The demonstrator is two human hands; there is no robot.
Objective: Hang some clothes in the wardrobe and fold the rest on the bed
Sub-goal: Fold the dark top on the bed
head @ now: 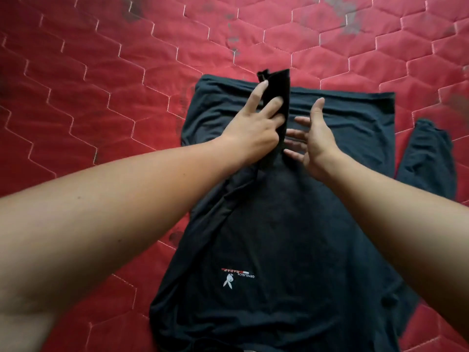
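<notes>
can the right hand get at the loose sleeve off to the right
Probably yes: the right hand is open and holds nothing, and the sleeve lies bare on the mattress to its right, with nothing between them.

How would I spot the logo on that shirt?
On the red quilted mattress lies a dark shirt. Near its lower left edge is the logo: a white rabbit under a red-and-white bar, the only print there.

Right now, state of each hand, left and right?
Left hand: pinches a raised fold of the black shirt.
Right hand: open, fingers spread beside that fold, holding nothing.
</notes>
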